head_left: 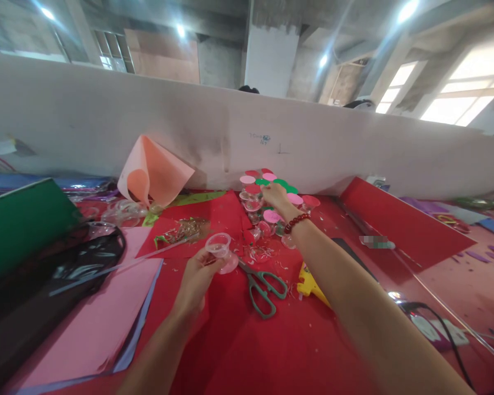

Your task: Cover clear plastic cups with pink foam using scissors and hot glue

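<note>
Between the fingertips of my left hand (198,274) is a clear plastic cup (218,245), its open rim facing up. A second clear rounded piece shows just below it; whether the two are joined I cannot tell. My right hand (275,196) reaches forward to a cluster of clear cups topped with pink, red and green paper discs (294,199). Its fingers are bent together over the cluster, and what they pinch is hidden. Scissors with green-grey handles (267,293) lie just right of my left hand. A yellow glue gun (310,285) is partly covered by my right forearm.
Pink sheets (102,323) and a black bag (66,285) lie at the left. Dry brown shreds (193,227) rest on red paper. A curled peach sheet (156,170) leans on the white partition (214,120). A red board (403,225) and cables are at the right.
</note>
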The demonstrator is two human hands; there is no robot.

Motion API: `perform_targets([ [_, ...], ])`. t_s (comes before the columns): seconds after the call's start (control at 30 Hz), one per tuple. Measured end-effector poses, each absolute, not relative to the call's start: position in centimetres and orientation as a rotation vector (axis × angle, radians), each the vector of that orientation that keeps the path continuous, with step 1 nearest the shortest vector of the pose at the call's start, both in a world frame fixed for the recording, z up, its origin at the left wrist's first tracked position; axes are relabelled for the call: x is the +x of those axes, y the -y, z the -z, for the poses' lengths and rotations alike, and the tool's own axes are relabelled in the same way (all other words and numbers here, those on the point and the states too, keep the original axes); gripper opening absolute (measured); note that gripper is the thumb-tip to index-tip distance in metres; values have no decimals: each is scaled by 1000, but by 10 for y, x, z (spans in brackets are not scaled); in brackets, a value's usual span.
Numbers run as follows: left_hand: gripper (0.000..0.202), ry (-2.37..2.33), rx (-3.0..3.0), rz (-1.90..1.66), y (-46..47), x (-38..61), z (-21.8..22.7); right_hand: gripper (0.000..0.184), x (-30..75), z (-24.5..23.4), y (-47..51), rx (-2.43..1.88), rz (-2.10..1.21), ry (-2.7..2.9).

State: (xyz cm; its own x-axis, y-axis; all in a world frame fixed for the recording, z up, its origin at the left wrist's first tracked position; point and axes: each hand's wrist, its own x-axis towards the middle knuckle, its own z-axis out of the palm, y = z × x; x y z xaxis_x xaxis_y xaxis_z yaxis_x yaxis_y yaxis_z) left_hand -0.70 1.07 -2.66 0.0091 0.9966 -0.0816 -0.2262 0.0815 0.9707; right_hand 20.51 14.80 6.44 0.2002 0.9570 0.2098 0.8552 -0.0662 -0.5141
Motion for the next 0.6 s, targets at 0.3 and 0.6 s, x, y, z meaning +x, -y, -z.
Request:
perform_targets([
  [0.3, 33, -1083, 967, -1270, -7, -2, 24, 17, 199, -41, -73, -1894, -253, 1934],
  [0.6, 28, -1143, 929, -1348, -14, -8, 28, 33, 153, 4, 57, -1372, -453, 2071],
])
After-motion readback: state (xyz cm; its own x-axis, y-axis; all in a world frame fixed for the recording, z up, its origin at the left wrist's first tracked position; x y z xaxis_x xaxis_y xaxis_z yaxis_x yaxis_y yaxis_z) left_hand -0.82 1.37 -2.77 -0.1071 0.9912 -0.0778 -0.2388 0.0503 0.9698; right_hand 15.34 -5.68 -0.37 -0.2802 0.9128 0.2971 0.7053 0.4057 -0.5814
